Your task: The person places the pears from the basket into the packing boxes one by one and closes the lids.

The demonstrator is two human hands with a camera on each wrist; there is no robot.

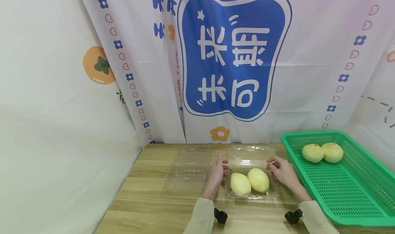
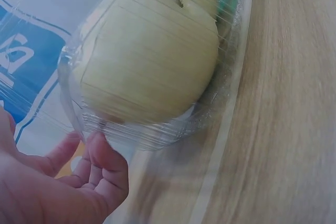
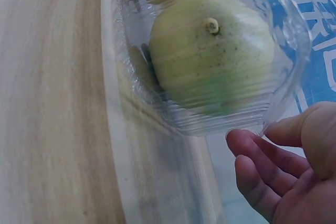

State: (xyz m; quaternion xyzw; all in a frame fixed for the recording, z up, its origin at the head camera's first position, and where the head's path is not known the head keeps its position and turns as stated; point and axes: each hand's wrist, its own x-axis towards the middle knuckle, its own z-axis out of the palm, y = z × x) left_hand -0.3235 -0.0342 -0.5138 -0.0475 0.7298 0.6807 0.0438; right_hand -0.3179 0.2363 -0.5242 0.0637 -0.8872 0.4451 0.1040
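Note:
A clear plastic clamshell box point(image 1: 252, 195) sits on the wooden table point(image 1: 154, 199) with two pale yellow-green fruits point(image 1: 250, 182) in its tray. Its clear lid point(image 1: 250, 152) lies open toward the curtain. My left hand point(image 1: 219, 170) is at the box's far left corner, fingers curled at the lid's edge. My right hand point(image 1: 279, 168) is at the far right corner, thumb and fingers pinching the lid's edge. In the left wrist view, the curled fingers point(image 2: 105, 166) touch the box point(image 2: 79, 124) below one fruit point(image 2: 147, 51). In the right wrist view, fingertips point(image 3: 247, 145) meet the box corner point(image 3: 262, 124) beside the stemmed fruit point(image 3: 210, 61).
A second, empty clear clamshell point(image 1: 189, 162) lies open just left of my left hand. A green mesh basket point(image 1: 355, 192) with two more fruits point(image 1: 322, 152) stands at the right table edge. A printed curtain point(image 1: 234, 55) hangs close behind the table.

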